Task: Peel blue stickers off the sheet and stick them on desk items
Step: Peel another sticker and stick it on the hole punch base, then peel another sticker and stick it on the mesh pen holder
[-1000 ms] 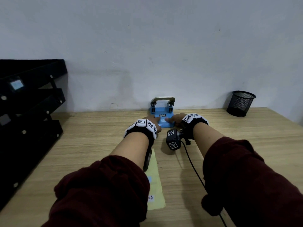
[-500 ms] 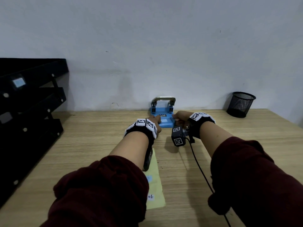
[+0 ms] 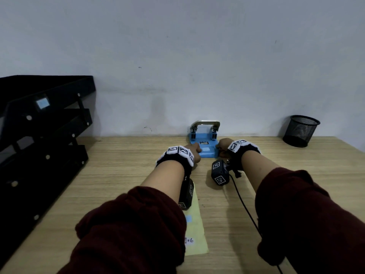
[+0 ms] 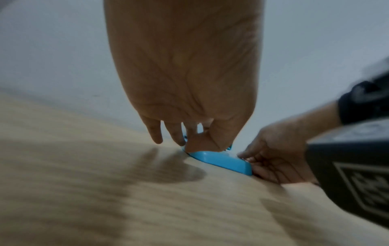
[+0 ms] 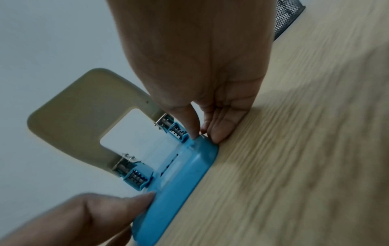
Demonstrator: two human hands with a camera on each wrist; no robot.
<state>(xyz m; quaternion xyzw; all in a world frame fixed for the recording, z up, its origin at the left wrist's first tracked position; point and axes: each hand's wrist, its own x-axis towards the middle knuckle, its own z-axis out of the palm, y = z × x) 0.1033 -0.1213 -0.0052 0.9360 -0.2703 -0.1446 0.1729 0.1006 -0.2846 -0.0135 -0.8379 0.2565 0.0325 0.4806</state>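
At 12 o'clock on the wooden desk, against the wall, stands the blue hole punch. The left hand pinches its 9 o'clock edge, thumb on top; the right hand grips its 3 o'clock corner with curled fingers. A pale blue sticker lies on the base. The yellow sticker sheet lies at 6 o'clock.

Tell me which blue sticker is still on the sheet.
The sticker on the yellow sheet by the left sleeve; the others sit on the punch and tray.

right hand | moved from hole punch centre to its right edge
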